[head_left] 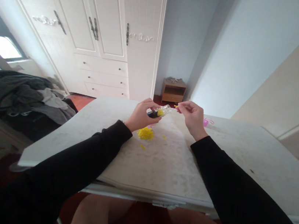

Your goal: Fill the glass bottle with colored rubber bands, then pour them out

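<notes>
My left hand [144, 114] is wrapped round a small clear bottle [163, 111] with a dark part along its side. Yellow bits show inside, and the bottle tilts with its clear end toward my right hand. Just to the right of that end, my right hand [191, 117] pinches a small thin yellow piece [176, 106] between thumb and fingertips. On the table below my left hand lies a pile of small yellow pieces [145, 133], with something pink partly showing behind it. A few loose yellow pieces [142, 147] are scattered near the pile.
A pink object with a loop [206, 122] lies on the white table [157, 172] beyond my right wrist. Dark and grey clothes [37, 100] are heaped at the left. A white wardrobe [99, 75] and a small wooden cabinet [174, 91] stand behind the table.
</notes>
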A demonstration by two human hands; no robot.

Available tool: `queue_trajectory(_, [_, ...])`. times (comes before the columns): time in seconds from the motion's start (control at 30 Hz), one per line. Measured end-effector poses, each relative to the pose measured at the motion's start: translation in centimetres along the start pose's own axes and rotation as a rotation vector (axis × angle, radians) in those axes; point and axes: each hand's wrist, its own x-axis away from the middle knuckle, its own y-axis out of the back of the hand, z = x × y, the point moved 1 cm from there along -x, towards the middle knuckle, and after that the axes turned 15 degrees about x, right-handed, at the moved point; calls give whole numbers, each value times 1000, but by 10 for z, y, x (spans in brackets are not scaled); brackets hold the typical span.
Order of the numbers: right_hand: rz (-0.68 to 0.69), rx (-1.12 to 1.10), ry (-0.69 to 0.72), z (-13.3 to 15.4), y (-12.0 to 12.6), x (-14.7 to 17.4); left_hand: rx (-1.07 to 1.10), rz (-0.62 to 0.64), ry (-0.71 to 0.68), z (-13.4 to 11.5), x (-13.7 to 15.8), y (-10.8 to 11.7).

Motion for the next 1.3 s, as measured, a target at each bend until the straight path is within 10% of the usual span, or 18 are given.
queue_trajectory(0.83, [-44, 195, 118, 37, -4, 21, 43, 48, -45, -5, 0, -2])
queue_trajectory(1.0, [13, 232, 98, 31, -2, 17, 264, -152, 184, 12, -1, -5])
queue_trajectory(1.3, [828, 717, 82, 29, -1, 30, 124, -141, 79, 3, 0, -5])
